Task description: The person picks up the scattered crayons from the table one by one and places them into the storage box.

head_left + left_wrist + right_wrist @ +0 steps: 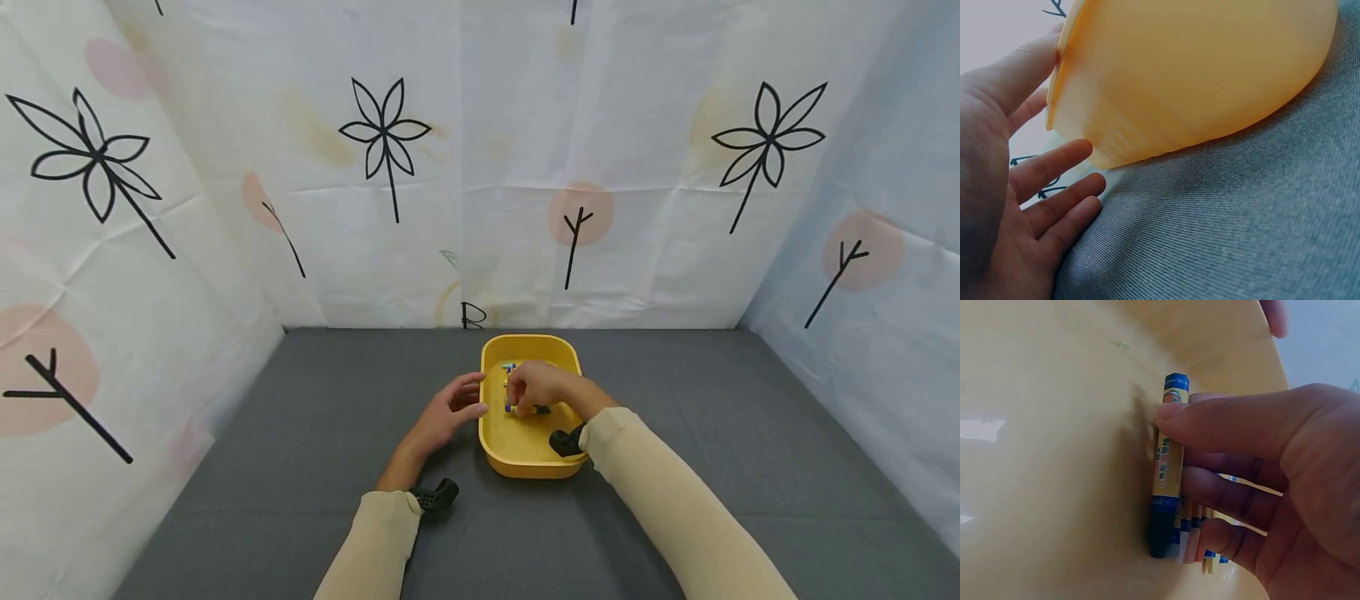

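A dark-tipped oil pastel (1169, 465) in a pale wrapper with blue bands is pinched by my right hand (546, 385), thumb on its upper part. It lies along the floor of a yellow plastic tub (527, 440). Several more pastels (1194, 540), side by side beneath it in the right wrist view, are partly hidden by my fingers. My left hand (447, 414) is at the tub's left side, its fingers spread and loosely bent. In the left wrist view, its thumb (1035, 62) touches the rim while the lower fingers hang by the outer wall.
The tub stands on a dark grey cloth-covered table (360, 400). White patterned cloth (495, 150) hangs behind the table and on both sides. Each wrist carries a black camera mount, the right one (567, 441) over the tub's right rim.
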Motion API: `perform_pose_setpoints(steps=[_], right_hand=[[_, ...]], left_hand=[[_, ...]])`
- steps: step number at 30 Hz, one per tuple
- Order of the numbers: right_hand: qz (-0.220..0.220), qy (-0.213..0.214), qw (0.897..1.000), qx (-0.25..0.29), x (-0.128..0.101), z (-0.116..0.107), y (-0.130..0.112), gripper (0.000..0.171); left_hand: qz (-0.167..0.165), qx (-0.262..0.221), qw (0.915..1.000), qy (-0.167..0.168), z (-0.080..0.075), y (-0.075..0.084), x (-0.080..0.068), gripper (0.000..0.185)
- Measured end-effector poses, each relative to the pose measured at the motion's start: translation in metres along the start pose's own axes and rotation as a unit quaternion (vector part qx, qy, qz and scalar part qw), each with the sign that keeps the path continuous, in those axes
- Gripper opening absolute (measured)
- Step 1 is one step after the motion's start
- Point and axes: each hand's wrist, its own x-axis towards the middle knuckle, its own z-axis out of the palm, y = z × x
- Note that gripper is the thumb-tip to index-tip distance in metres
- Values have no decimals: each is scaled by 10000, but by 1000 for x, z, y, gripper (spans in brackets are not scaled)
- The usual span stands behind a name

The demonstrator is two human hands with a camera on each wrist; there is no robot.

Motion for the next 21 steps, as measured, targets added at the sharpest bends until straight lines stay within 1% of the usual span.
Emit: perform_pose_setpoints(steps=[4, 7, 12, 16, 19, 21], right_hand=[[54, 91, 9999, -15, 1, 2, -1, 14], [127, 125, 9998, -2, 2, 4, -1, 15], [222, 151, 9996, -36, 2, 7, -2, 15], [195, 266, 9994, -110, 0, 7, -4, 15], [203, 397, 9990, -40, -4, 4, -5, 14], [150, 477, 9987, 44, -7, 1, -4, 12]], left_hand=[[50, -12, 10000, 0, 0, 0, -1, 55], [26, -39, 10000, 5, -1, 0, -1, 55], [23, 65, 10000, 16, -2, 0, -3, 55], [-61, 68, 9998, -154, -5, 21, -9, 54], [-77, -9, 9995, -310, -6, 38, -14, 54], [-36, -12, 9994, -336, -6, 40, -14, 54]])
